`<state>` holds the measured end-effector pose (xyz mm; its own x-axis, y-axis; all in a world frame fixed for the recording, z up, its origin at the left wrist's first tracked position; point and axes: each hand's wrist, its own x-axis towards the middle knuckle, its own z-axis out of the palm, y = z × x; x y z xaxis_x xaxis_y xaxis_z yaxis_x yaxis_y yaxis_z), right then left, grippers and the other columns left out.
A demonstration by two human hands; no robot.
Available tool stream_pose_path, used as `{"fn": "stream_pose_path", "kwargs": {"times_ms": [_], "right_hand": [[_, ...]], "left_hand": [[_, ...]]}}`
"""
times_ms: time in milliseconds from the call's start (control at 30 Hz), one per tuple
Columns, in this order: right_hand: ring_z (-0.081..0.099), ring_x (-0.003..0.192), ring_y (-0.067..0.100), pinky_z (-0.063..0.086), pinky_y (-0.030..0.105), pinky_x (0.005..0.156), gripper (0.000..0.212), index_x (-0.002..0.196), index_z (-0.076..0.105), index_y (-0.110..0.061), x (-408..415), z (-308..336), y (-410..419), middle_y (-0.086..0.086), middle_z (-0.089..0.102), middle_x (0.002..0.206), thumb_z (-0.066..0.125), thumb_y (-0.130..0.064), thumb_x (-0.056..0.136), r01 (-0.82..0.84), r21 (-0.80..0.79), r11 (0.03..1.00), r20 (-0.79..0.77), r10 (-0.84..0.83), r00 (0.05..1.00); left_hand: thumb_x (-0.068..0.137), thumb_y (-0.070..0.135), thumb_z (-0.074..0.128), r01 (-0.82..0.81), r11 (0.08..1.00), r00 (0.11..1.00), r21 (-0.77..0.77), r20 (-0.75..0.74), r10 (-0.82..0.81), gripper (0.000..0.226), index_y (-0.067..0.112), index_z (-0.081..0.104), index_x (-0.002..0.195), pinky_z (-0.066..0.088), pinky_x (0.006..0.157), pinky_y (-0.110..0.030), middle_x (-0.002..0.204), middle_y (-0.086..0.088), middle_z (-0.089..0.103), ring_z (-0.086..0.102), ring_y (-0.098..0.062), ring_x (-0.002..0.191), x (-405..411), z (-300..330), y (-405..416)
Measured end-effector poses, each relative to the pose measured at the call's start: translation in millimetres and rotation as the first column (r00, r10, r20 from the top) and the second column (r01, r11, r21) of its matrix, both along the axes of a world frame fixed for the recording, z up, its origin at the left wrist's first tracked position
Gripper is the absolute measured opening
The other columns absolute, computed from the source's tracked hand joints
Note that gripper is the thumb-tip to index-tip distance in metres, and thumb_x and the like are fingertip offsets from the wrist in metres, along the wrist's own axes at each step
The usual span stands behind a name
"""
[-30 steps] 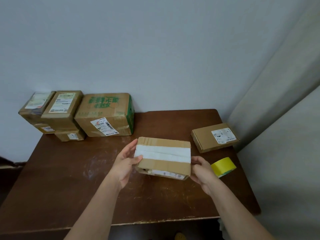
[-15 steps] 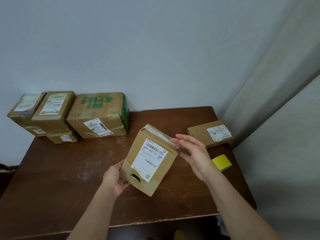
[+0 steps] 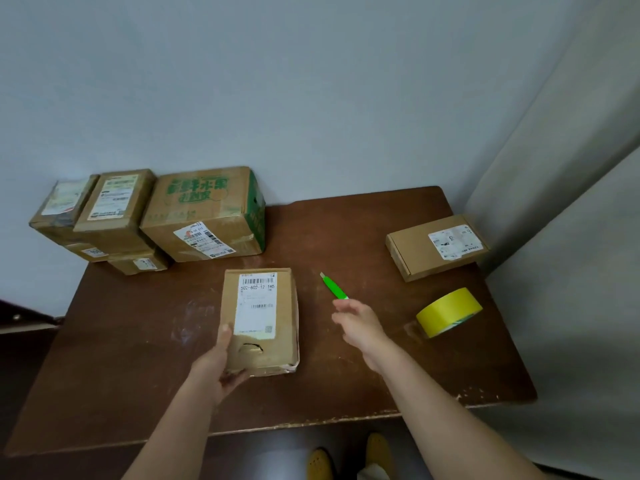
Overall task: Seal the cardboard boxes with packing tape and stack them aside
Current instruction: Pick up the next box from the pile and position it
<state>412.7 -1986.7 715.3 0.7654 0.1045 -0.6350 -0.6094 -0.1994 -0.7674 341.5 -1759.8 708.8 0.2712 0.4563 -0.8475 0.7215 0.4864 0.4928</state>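
A small cardboard box [image 3: 260,320] lies on the brown table [image 3: 131,358], label up; the white label shows a barcode and "502-602-12 1H5". The left hand [image 3: 217,365] grips its near left corner, thumb on top. The right hand [image 3: 360,327] hovers loosely spread, holding nothing, just short of a green knife [image 3: 334,286]. A yellow tape roll [image 3: 448,311] sits right. A big box [image 3: 207,213] with green printed characters stands by the wall.

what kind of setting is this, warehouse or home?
Likely a home or small room, not a warehouse: one worn wooden table pushed into a plain wall corner, a few labelled cardboard boxes stacked by the wall, and a single yellow tape roll.
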Motion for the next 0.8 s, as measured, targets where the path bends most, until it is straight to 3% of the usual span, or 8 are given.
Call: {"fn": "stream_pose_path", "kwargs": {"times_ms": [133, 200, 267, 433, 533, 633, 733, 800], "right_hand": [[0.043, 0.132, 0.020, 0.040, 0.028, 0.098, 0.052, 0.146, 0.047, -0.026, 5, -22, -3, -0.002, 0.040, 0.151, 0.054, -0.013, 0.097, -0.259, -0.155, 0.953, 0.034, 0.267, 0.963], [0.011, 0.152, 0.025, 0.021, 0.038, 0.119, 0.059, 0.151, 0.040, -0.028, 14, -40, -3, -0.008, 0.015, 0.166, 0.052, -0.013, 0.096, -0.403, -0.348, 0.846, 0.095, 0.460, 0.883], [-0.007, 0.154, 0.024, 0.006, 0.045, 0.123, 0.064, 0.156, 0.030, -0.031, 22, -57, -6, -0.012, -0.002, 0.167, 0.051, -0.019, 0.097, -0.519, -0.514, 0.683, 0.064, 0.634, 0.770], [-0.002, 0.154, 0.030, 0.002, 0.050, 0.124, 0.067, 0.160, 0.015, -0.021, 29, -87, -29, -0.013, -0.008, 0.167, 0.045, -0.037, 0.102, -0.545, -0.730, 0.412, -0.103, 0.722, 0.684], [0.007, 0.152, 0.032, 0.013, 0.048, 0.124, 0.064, 0.159, 0.019, -0.021, 30, -85, -42, -0.011, -0.003, 0.167, 0.046, -0.032, 0.102, -0.496, -0.740, 0.454, -0.089, 0.665, 0.742], [0.015, 0.149, 0.028, 0.027, 0.040, 0.119, 0.053, 0.150, 0.042, -0.017, 29, -68, -47, -0.003, 0.014, 0.167, 0.050, -0.012, 0.098, -0.257, -0.696, 0.671, 0.152, 0.487, 0.860], [0.042, 0.127, 0.021, 0.041, 0.026, 0.104, 0.034, 0.119, 0.068, -0.011, 14, -47, -44, 0.004, 0.053, 0.134, 0.056, 0.001, 0.089, 0.073, -0.596, 0.800, 0.563, 0.352, 0.748], [0.044, 0.113, 0.010, 0.033, 0.006, 0.095, 0.029, 0.109, 0.072, -0.012, 1, -36, -37, 0.000, 0.058, 0.118, 0.062, 0.003, 0.087, -0.031, -0.536, 0.843, 0.647, 0.434, 0.627]], "left_hand": [[0.086, 0.058, 0.063, 0.198, 0.972, 0.976, 0.125, -0.118, -0.184, 0.066, 0.006, 0.052, 0.127, 0.059, 0.073, -0.043, 0.125, -0.017, 0.052, 0.060, -0.033, 0.104, 0, -15, -12], [0.092, 0.053, 0.057, 0.262, 0.923, 0.965, 0.283, -0.098, -0.244, 0.059, 0.017, 0.048, 0.138, 0.059, 0.067, -0.041, 0.134, -0.012, 0.045, 0.055, -0.032, 0.106, 4, -20, -19], [0.098, 0.044, 0.052, 0.318, 0.869, 0.943, 0.378, -0.033, -0.331, 0.051, 0.024, 0.043, 0.144, 0.057, 0.069, -0.040, 0.129, -0.005, 0.047, 0.053, -0.028, 0.103, 6, -23, -25], [0.097, 0.041, 0.054, 0.419, 0.823, 0.889, 0.383, 0.010, -0.458, 0.055, 0.025, 0.038, 0.147, 0.060, 0.075, -0.045, 0.135, -0.006, 0.049, 0.054, -0.025, 0.103, 15, -25, -46], [0.095, 0.043, 0.057, 0.412, 0.851, 0.887, 0.326, 0.069, -0.456, 0.055, 0.024, 0.038, 0.144, 0.061, 0.073, -0.044, 0.140, -0.006, 0.047, 0.053, -0.025, 0.106, 24, -25, -63], [0.094, 0.048, 0.056, 0.483, 0.797, 0.844, 0.363, 0.049, -0.534, 0.064, 0.022, 0.032, 0.147, 0.056, 0.088, -0.046, 0.145, -0.006, 0.044, 0.053, -0.028, 0.116, 28, -27, -77], [0.088, 0.048, 0.066, 0.541, 0.452, 0.719, 0.709, -0.112, -0.686, 0.073, 0.023, 0.031, 0.147, 0.037, 0.110, -0.049, 0.146, -0.006, 0.035, 0.043, -0.026, 0.130, 25, -24, -80], [0.082, 0.038, 0.077, 0.533, 0.267, 0.561, 0.803, -0.100, -0.822, 0.069, 0.026, 0.044, 0.142, 0.025, 0.117, -0.051, 0.148, 0.002, 0.035, 0.034, -0.017, 0.138, 26, -25, -76]]}}
